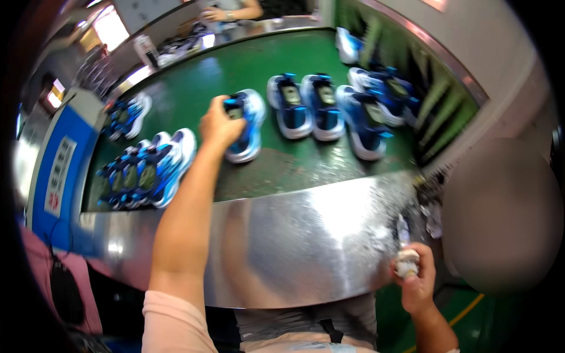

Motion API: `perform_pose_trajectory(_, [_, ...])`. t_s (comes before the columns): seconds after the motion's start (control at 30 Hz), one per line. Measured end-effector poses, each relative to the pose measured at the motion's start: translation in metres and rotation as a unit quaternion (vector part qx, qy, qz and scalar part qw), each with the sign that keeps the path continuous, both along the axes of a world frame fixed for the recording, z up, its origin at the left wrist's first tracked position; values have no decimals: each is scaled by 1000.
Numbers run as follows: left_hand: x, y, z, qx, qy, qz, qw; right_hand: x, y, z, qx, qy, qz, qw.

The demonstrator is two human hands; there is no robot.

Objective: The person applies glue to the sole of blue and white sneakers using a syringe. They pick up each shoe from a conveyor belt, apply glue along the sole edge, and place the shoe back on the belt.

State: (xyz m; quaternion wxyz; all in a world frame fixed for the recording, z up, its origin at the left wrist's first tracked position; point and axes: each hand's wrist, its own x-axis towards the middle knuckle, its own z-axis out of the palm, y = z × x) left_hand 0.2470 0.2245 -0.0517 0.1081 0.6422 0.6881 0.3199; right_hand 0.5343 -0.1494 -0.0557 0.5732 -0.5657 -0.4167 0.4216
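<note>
On the green belt, my left hand [219,125] is closed on a blue and white sneaker [254,120], gripping it at the collar on its left side. The sneaker lies sole down with its toe toward me. Over the right end of the metal ledge, my right hand [419,281] is closed round a small whitish, lumpy object [406,263], whose kind I cannot make out. A clear, narrow pointed piece [403,230] shows just beyond it; whether the two are joined is unclear. Two sneakers [289,109] [323,109] stand side by side to the right of the held one.
More sneakers [365,126] crowd toward the green strip curtain [438,109]. Several others lean in a row [150,167] at left, beside a blue box [62,170]. The shiny metal ledge [282,247] borders the belt [235,65]. Another person's arm [241,12] is across the belt.
</note>
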Motion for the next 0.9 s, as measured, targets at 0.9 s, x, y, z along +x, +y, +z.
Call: perform_pose_trajectory(0.9, [-109,-312,-31,175,-226,163,944,20,-16,-14,-30,-145,24,989])
